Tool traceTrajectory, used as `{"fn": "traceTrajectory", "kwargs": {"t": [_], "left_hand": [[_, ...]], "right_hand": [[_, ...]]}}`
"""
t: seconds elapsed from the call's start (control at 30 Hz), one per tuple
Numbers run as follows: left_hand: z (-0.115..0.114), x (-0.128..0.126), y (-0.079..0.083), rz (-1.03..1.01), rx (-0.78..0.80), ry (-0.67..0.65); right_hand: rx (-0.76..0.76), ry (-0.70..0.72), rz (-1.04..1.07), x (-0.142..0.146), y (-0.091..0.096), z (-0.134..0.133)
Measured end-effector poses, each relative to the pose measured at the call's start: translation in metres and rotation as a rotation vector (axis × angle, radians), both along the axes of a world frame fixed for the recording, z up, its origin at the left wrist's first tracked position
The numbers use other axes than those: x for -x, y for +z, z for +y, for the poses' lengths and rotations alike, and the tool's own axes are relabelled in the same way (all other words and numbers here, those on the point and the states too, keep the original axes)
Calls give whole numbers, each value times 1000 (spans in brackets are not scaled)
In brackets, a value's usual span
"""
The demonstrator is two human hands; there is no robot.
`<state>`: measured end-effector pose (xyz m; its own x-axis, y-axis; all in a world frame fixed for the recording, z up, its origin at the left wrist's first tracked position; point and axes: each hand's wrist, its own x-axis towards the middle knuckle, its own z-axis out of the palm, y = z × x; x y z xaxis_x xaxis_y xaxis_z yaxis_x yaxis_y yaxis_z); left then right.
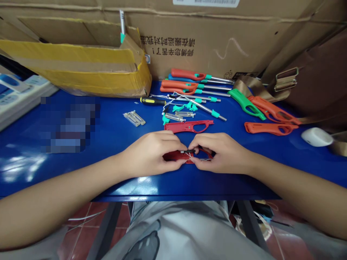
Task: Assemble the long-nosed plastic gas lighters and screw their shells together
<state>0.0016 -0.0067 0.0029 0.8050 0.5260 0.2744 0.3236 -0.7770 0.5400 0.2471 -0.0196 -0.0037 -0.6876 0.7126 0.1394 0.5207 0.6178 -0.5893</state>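
My left hand [155,153] is closed around the left part of a red lighter casing half [173,156], close to the table's front edge. Across from it, my right hand [221,153] pinches at a small black igniter part [187,151] with thin white wires, over the same casing half. The fingertips of both hands nearly meet there, and my fingers cover much of the casing. Just beyond my hands lies another red casing half [189,126]. Behind it are clear fuel tanks [175,116], teal plastic pieces [191,105] and metal lighter tubes [207,108].
Several assembled lighters [184,86] lie by the cardboard wall. A black and yellow screwdriver [152,101] is left of them; two more clear tanks [135,118] sit nearby. Orange casings [271,128], a green casing [248,104] and a white rounded object [316,137] are right. A yellow-taped box [103,74] stands back left.
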Motion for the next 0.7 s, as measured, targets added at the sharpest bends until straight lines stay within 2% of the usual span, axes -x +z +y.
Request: {"fn": "traceTrajectory", "kwargs": {"t": [0.2,0.7], "left_hand": [[1,3,1,30,-32,-42],[2,6,-1,59,-73,-34]], "right_hand": [[-31,16,-8,-1,-1,1],[-53,-24,-23,-1,3,0]]}}
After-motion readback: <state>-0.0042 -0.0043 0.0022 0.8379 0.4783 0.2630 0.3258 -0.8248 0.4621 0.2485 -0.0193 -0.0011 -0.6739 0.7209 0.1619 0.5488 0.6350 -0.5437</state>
